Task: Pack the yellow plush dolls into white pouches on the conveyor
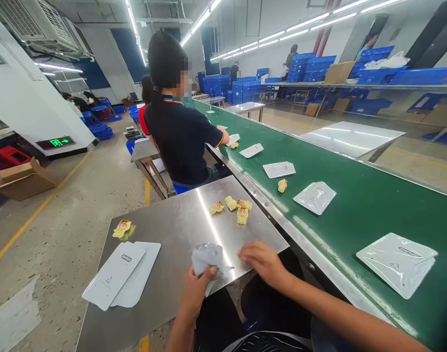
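Observation:
My left hand (197, 289) grips a small clear-and-white plastic pouch (207, 258), thumb on its near side, above the front of the metal table. My right hand (265, 265) is to the right of it, fingers stretched out over the table's edge, holding nothing I can see. Beyond the hands lies a cluster of small yellow plush dolls, one doll (242, 215) nearest me and a pale yellow piece (230, 203) beside it. Another doll (121, 228) lies at the left edge. Two overlapping white pouches (115, 274) rest at the left.
A green conveyor belt (340, 234) runs along the right, carrying several white pouches, the nearest pouch (397, 264) close to me, and a yellow doll (282, 185). A co-worker (179, 137) sits ahead beside the belt. The metal table (164, 220) has bare edges.

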### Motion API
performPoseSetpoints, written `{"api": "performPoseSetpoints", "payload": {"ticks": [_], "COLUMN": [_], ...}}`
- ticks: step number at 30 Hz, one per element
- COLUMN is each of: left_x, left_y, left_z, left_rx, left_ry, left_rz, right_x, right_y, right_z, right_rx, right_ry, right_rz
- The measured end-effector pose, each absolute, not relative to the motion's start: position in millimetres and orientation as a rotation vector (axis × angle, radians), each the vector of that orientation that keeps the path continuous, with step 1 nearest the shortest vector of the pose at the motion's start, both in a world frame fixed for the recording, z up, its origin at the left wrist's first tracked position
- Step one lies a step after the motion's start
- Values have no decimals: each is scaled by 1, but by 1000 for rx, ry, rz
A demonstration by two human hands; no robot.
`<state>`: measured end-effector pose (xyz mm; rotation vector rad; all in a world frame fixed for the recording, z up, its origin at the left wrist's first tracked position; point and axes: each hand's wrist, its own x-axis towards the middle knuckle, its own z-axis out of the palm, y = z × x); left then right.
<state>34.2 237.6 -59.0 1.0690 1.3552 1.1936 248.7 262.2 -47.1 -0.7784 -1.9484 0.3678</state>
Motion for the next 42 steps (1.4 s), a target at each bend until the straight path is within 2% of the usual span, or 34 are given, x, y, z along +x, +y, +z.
{"api": "performPoseSetpoints", "payload": {"ticks": [4, 7, 13, 20, 25, 31, 36, 38, 42], "left_x": [76, 96, 112, 117, 118, 128, 135, 137, 133], "left_y": [243, 244, 248, 250, 249, 255, 258, 257, 254], "left_z": [-44, -39, -36, -40, -39, -40, -39, -38, -38], "left_rx": [1446, 1621, 1715, 1590, 1471, 1388, 1402, 1399, 1371], "left_ry": [1308, 1265, 1217, 1237, 1228, 1133, 1103, 1076, 979], "left_rz": [1026, 961, 881, 859, 828, 875, 903, 921, 944], "right_x": [270, 276, 287, 380, 421, 381, 334, 318, 305], "right_y": [255, 247, 245, 342, 384, 364, 319, 295, 258], "right_z": [20, 43, 42, 48, 33, 12, 25, 28, 34], "right_rx": [-983, -995, -979, -1893, -2161, -1904, -1107, -936, -1002], "right_ry": [-1730, -1781, -1944, -1591, -1510, -1769, -1574, -1541, -1866], "right_rz": [504, 477, 545, 193, 243, 315, 904, 1058, 901]}}
